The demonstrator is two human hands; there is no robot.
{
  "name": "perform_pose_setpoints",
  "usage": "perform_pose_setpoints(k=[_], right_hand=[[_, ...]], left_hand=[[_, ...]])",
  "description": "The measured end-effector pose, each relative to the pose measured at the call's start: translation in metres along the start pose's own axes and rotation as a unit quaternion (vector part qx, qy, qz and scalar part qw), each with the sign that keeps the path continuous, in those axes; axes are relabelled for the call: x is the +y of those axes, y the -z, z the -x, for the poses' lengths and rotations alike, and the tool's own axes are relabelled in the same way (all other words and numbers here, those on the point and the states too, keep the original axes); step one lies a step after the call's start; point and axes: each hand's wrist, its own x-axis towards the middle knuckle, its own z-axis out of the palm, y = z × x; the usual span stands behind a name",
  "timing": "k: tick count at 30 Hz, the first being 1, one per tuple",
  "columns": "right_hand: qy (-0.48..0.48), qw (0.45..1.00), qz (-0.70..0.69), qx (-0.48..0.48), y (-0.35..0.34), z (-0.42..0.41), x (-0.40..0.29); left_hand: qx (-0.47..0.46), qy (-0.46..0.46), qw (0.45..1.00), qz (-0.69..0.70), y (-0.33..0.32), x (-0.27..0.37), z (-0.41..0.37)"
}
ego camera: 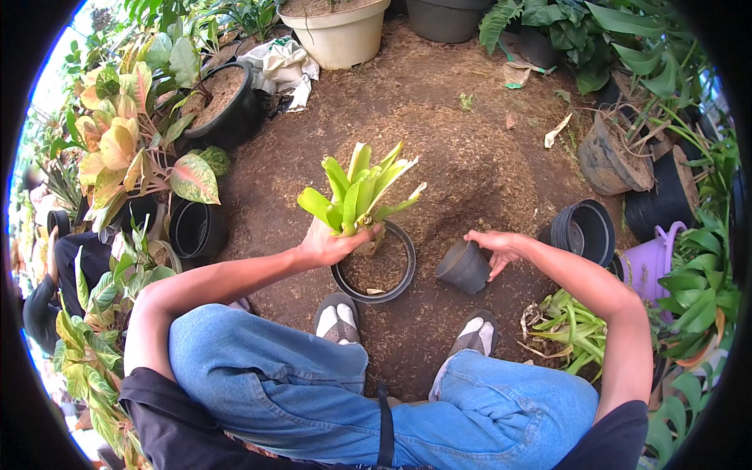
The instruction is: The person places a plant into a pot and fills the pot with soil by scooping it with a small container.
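My left hand [335, 242] grips the base of a green leafy plant [358, 191] with several cut leaf ends, above the far left rim of a round black plastic pot [409, 276]. Some brown material lies inside that pot, partly hidden by the hand and the plant's base. To the right, my right hand [499, 245] holds a small dark plastic pot [462, 267] by its rim. This small pot is tilted, its mouth towards the hand and its base towards the lower left.
Stacked black pots [584, 232] and a purple container [646, 267] stand at right, near a light green plant [573, 329]. A large cream pot [341, 35] is at the back, beside a white sack [285, 67]. Potted plants line the left, where another person's dark sleeve [40, 314] shows.
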Motion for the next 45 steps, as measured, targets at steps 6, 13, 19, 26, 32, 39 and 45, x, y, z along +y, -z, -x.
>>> perform_pose_setpoints(k=[6,13,19,26,32,39,45], right_hand=[[0.107,0.991,-0.066,0.051,-0.002,0.002,-0.004],[0.132,0.985,-0.102,0.051,-0.002,0.01,0.018],[0.196,0.976,-0.089,0.036,0.004,0.011,0.034],[0.219,0.975,0.006,-0.047,0.02,0.073,0.001],[0.09,0.952,0.287,0.063,-0.001,0.133,-0.047],[0.172,0.817,0.516,0.191,-0.045,0.148,-0.074],[0.258,0.845,0.425,0.199,-0.099,0.173,-0.099]], left_hand=[[-0.004,-0.008,1.0,-0.019,-0.002,-0.005,0.0],[-0.014,0.025,1.0,-0.009,-0.001,-0.001,0.0],[-0.022,0.027,0.999,-0.012,-0.002,-0.001,-0.001],[-0.007,0.033,0.999,0.016,-0.001,0.004,0.0],[-0.007,-0.038,0.999,-0.017,-0.003,-0.011,0.001],[0.005,-0.051,0.997,-0.06,-0.007,-0.017,0.002],[0.03,-0.05,0.998,-0.037,-0.007,-0.014,0.001]])
